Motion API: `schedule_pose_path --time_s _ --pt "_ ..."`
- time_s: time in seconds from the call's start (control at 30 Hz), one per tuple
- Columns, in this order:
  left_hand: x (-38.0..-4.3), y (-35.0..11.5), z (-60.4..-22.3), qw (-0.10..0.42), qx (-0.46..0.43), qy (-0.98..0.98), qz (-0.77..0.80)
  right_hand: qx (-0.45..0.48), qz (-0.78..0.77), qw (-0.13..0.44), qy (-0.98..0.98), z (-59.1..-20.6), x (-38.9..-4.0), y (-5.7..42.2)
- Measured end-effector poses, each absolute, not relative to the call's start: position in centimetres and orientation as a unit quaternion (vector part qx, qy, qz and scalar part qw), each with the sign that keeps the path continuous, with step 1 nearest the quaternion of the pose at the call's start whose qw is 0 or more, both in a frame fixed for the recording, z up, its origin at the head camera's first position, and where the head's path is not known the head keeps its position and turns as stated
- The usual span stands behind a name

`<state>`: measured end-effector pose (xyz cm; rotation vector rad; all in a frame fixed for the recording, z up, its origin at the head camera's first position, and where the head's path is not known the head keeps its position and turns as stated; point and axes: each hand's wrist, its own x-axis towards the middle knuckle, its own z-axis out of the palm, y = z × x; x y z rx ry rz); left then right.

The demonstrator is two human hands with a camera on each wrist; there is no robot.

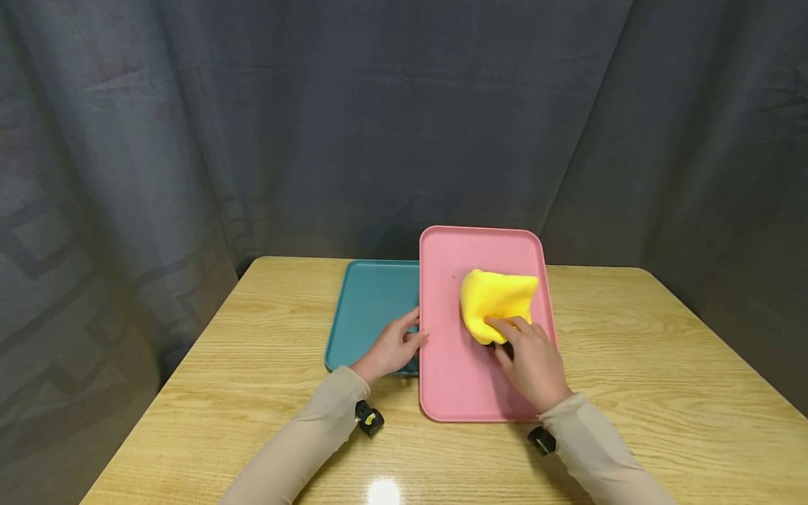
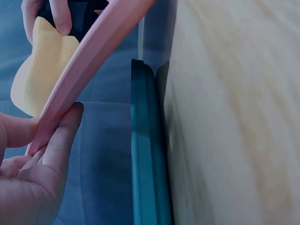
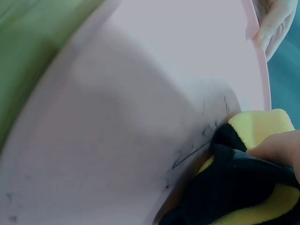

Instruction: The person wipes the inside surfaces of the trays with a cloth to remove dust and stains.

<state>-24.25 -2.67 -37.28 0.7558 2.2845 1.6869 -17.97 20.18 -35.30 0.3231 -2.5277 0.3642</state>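
My left hand (image 1: 393, 347) grips the left edge of a pink tray (image 1: 451, 386), thumb on the upper face and fingers beneath, as the left wrist view shows. Raised and tilted, the tray (image 2: 89, 61) stands apart from the teal tray (image 2: 147, 140). My right hand (image 1: 536, 365) pinches a bunched cloth (image 1: 495, 298), yellow on one side and black on the other, over the middle of the pink tray. Beside the cloth (image 3: 262, 126), thin dark scribbled marks (image 3: 191, 155) show on the pink surface in the right wrist view. Part of the tray lies hidden under the cloth.
A teal tray (image 1: 369, 301) lies flat on the wooden table (image 1: 637, 365), its right part covered in the head view by the pink tray. Dark grey curtains (image 1: 391, 126) hang behind the table and at both sides.
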Motion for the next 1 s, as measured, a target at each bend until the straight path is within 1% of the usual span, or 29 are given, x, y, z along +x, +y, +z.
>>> schedule_pose_path --time_s 1.0 --pt "-24.6 -2.5 -37.5 0.091 0.261 0.767 0.579 0.081 0.135 0.277 -0.948 -35.1 -17.6 22.9"
